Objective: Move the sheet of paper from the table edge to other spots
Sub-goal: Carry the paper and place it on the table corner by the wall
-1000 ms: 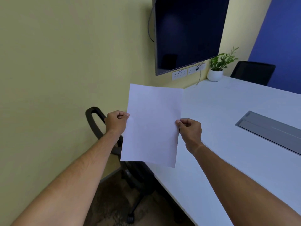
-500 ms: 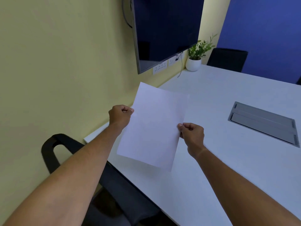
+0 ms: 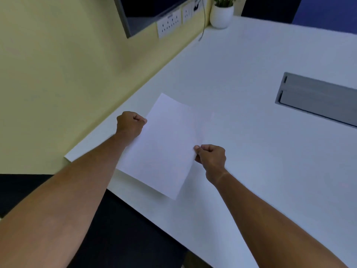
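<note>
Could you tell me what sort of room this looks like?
Probably an office meeting room: a long white table with a grey cable hatch, a wall-mounted screen above wall sockets, and a potted plant.

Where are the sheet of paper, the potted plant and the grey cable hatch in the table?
sheet of paper [image 3: 164, 144]: head view, middle of the sheet.
potted plant [image 3: 221, 15]: head view, white pot's front.
grey cable hatch [image 3: 318, 97]: head view, centre of its lid.
</note>
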### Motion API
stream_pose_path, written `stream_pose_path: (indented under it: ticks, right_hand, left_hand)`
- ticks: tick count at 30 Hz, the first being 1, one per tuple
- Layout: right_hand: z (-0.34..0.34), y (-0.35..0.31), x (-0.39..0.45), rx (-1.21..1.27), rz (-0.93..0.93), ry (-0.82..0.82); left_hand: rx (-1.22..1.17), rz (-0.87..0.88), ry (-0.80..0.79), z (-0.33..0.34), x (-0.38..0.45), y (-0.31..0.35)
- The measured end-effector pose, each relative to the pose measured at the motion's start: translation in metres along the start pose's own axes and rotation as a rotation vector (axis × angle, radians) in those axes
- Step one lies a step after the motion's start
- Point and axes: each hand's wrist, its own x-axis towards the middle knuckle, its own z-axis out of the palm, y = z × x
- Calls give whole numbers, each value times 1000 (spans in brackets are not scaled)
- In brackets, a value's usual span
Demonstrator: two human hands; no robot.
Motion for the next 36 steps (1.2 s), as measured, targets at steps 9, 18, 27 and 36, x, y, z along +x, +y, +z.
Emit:
stream_pose_path:
  ticks: [9, 18, 27, 36]
  right_hand:
    - [20, 55, 44, -48, 162, 5]
    - [35, 67, 62, -151, 190, 31]
    - [37, 72, 67, -288, 209, 55]
    - [39, 69, 66, -320, 221, 63]
  left_hand:
    - [131, -50, -57, 50, 35, -50]
    - [151, -86, -56, 69, 53, -70]
    - [188, -77, -61, 79, 57, -72]
    - [199, -122, -77, 84, 51, -78]
